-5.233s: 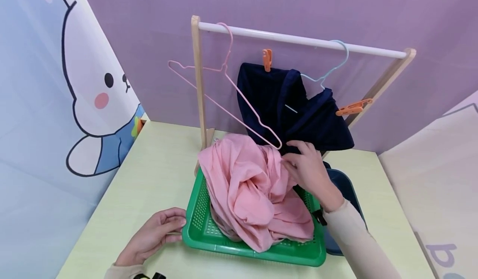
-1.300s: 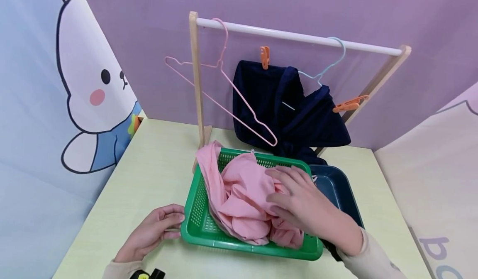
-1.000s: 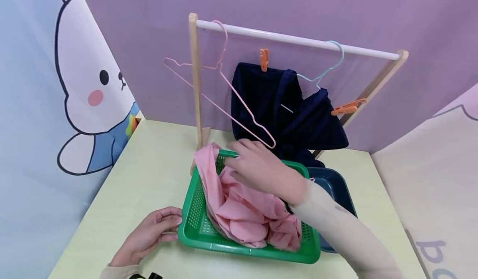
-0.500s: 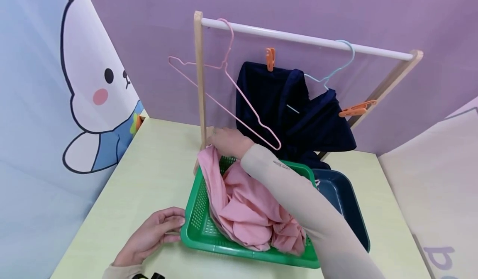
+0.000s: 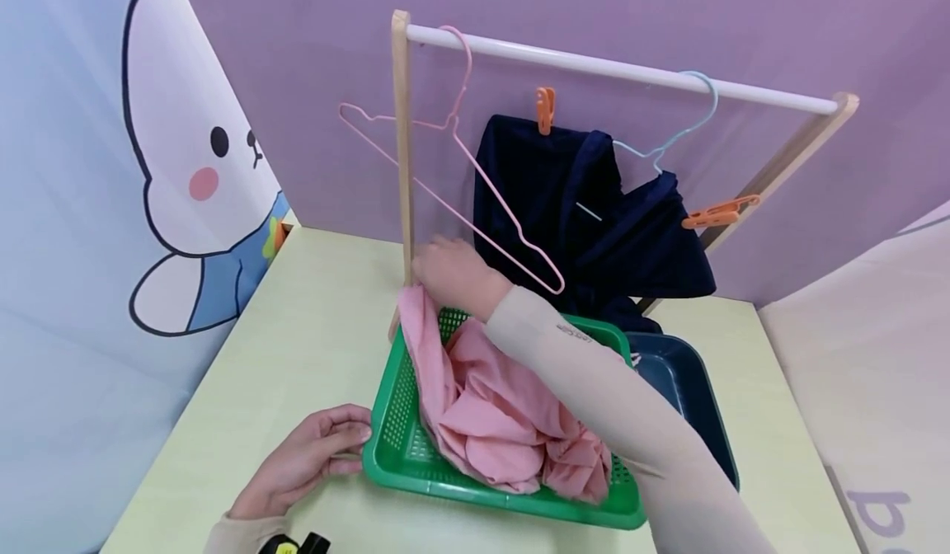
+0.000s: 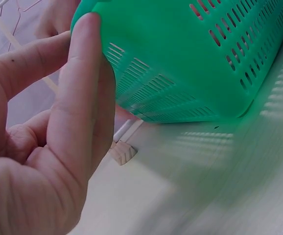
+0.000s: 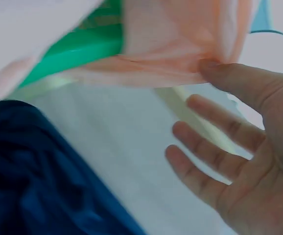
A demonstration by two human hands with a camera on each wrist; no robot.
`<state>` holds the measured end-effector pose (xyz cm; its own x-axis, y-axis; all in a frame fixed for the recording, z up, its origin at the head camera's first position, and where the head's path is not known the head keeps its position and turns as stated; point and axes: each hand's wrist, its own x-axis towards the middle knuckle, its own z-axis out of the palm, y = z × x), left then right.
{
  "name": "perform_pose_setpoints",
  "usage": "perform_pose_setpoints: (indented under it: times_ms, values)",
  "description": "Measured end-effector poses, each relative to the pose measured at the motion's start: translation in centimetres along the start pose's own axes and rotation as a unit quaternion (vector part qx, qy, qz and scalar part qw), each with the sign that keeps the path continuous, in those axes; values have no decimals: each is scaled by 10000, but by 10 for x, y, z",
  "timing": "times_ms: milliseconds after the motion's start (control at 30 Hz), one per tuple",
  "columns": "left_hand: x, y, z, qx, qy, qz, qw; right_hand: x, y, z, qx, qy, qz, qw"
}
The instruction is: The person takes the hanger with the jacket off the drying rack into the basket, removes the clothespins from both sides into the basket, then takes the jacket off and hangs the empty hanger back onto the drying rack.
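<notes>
In the head view a heap of pink cloth [image 5: 497, 430] lies in a green plastic basket [image 5: 445, 488], one end draped over its back left corner. My left hand [image 5: 312, 455] grips the basket's left rim, fingers and thumb at the edge. At the back left corner my right hand [image 5: 456, 274] is seen from behind, fingertips hidden. In the right wrist view its thumb [image 7: 234, 81] presses on the hem of the pink cloth [image 7: 180, 39], the index finger is hidden behind the cloth, and the other fingers stand free.
Behind the basket stands a rack with a white rod [image 5: 579, 61]. It carries a pink hanger [image 5: 505, 208] and a navy garment [image 5: 594, 216] on a light blue hanger [image 5: 683, 129]. Two orange clothespins [image 5: 545, 110] grip the garment. A dark blue tray [image 5: 690, 381] lies right of the basket.
My right hand has moved left, from the cloth's right side to the basket's back left corner. The cloth, earlier heaped over the back rim, now sits lower. My left hand stays put.
</notes>
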<state>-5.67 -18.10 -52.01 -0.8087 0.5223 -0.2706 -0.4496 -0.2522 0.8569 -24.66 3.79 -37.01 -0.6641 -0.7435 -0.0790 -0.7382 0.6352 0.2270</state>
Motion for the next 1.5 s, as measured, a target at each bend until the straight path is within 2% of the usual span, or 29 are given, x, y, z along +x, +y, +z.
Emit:
perform_pose_setpoints:
  times_ms: [133, 267, 400, 467, 567, 667, 800, 967, 1033, 1200, 1233, 1333, 1433, 1500]
  values:
    - [2, 2, 0, 29, 18, -32, 10000, -37, -10, -24, -607, 591, -189, 9962]
    - [3, 2, 1, 43, 19, -82, 10000, -83, -14, -42, -777, 1003, -345, 9913]
    - [3, 1, 1, 17, 17, -98, 9999, -130, -15, -47, -843, 1285, -524, 9867]
    - [3, 0, 0, 4, 13, -93, 10000, -153, -15, -44, -860, 1328, -625, 9854]
    - [3, 0, 0, 5, -8, -60, 10000, -185, -16, -36, -718, 1134, -622, 9890]
    - [2, 0, -1, 4, -46, -29, 10000, -213, -15, -22, -367, 921, -389, 9943]
    - [1, 0, -1, -38, -106, 11, 9999, -239, -13, 0, 113, 891, -32, 9960]
    - [2, 1, -1, -89, -124, -20, 9999, -257, -9, 19, 471, 923, 162, 9945]
    - [2, 1, -1, -89, -107, -56, 9999, -261, -7, 22, 688, 1063, 219, 9917]
    - [2, 2, 0, -51, -63, -112, 9999, -259, -2, 20, 1326, 1916, 393, 9717]
    - [2, 2, 0, -49, -58, -118, 9999, -256, -2, 18, 1386, 1983, 493, 9690]
    - [2, 2, 0, -62, -72, -117, 9999, -243, -3, 14, 1528, 1686, 921, 9694]
    - [2, 2, 0, -78, -86, -107, 9999, -228, -8, 14, 1736, 916, 1347, 9713]
    - [2, 2, 0, -91, -97, -97, 9999, -219, -10, 18, 1937, 516, 1526, 9678]
